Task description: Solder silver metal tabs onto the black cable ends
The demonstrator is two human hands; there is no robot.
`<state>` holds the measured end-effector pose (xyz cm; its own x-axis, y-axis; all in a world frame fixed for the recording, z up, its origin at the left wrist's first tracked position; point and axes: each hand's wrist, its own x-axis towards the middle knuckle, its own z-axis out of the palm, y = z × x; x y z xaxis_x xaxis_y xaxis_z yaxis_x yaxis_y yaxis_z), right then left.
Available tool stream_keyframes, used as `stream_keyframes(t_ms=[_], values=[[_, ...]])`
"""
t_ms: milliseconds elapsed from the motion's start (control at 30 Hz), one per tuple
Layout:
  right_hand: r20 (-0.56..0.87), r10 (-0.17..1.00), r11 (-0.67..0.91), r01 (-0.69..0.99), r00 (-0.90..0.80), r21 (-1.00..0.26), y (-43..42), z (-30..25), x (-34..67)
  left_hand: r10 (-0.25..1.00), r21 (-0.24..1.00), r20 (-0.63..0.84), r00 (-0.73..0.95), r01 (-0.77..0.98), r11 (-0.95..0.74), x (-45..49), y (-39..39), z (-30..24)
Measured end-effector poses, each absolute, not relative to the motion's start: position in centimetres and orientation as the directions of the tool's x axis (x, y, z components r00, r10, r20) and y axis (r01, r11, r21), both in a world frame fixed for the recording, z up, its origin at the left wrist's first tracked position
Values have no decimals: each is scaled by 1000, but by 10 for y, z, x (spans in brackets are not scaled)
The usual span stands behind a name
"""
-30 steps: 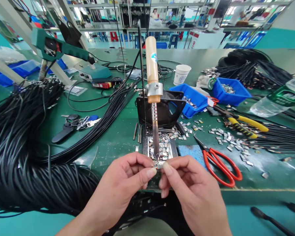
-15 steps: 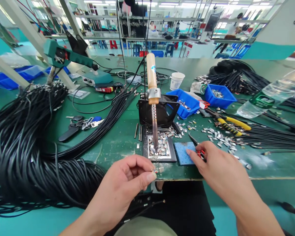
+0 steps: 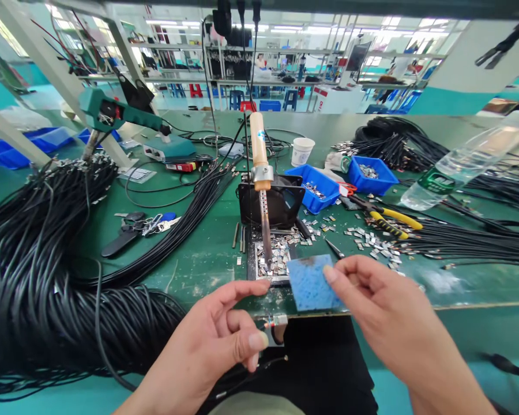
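Thumb and bent fingers of my left hand (image 3: 225,328) are closed on a cable end, with coloured wires and a small metal connector (image 3: 279,320) sticking out to the right. The index finger of that hand stretches out above it. My right hand (image 3: 376,300) pinches a blue soldering sponge (image 3: 312,283) by its right side, lifted and tilted near the table's front edge. Dark marks show along the sponge's top. Between the hands, a soldering iron (image 3: 259,150) points down in its clamp, its tip over a tray (image 3: 251,268) of small metal connectors.
A small fan (image 3: 294,202) stands behind the iron. Black cable bundles (image 3: 90,311) fill the left side, with keys (image 3: 155,225) nearby. To the right lie yellow-handled pliers (image 3: 389,225), loose connectors, tweezers (image 3: 335,248), blue bins (image 3: 372,183) and a water bottle (image 3: 445,178).
My right hand has picked the blue sponge up off the table and moved it left. My left index finger has straightened, and the connector has come down slightly, below the table edge in view.
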<state>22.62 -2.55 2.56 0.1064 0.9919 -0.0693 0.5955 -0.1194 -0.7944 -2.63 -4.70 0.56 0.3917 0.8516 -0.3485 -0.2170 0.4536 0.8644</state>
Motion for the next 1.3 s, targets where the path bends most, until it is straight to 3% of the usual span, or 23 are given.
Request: stream_keyframes(t_ms=[133,333,467,833,967,1033,1067,1200,1300], values=[[-171,985,-149,388,-24,-910,-32,15,195,815,846,-385,434,-187,499,-29,-48,7],[-155,987,-130,372,-37,-919,-25,11,170,888,899,-380,260,-121,420,-35,-52,16],[-144,989,-124,341,-32,-932,-33,10,171,878,900,-380,289,-102,423,-35,-60,22],[-82,996,-53,497,-35,-866,-23,10,185,892,903,-366,265,-130,410,-32,-56,13],[-8,984,-128,674,178,-728,-14,11,217,904,895,-370,213,-179,408,-28,-53,11],[23,965,-167,681,261,-713,-17,15,225,907,890,-362,217,-210,405,-24,-50,12],[-1,973,-153,644,231,-749,-21,18,225,908,890,-355,224,-215,401,-23,-47,12],[-212,958,-132,356,-194,-925,-38,23,201,914,920,-308,263,-164,357,-17,-39,12],[-235,929,-173,225,-285,-959,-42,20,182,917,942,-276,287,-108,317,-16,-36,11]])
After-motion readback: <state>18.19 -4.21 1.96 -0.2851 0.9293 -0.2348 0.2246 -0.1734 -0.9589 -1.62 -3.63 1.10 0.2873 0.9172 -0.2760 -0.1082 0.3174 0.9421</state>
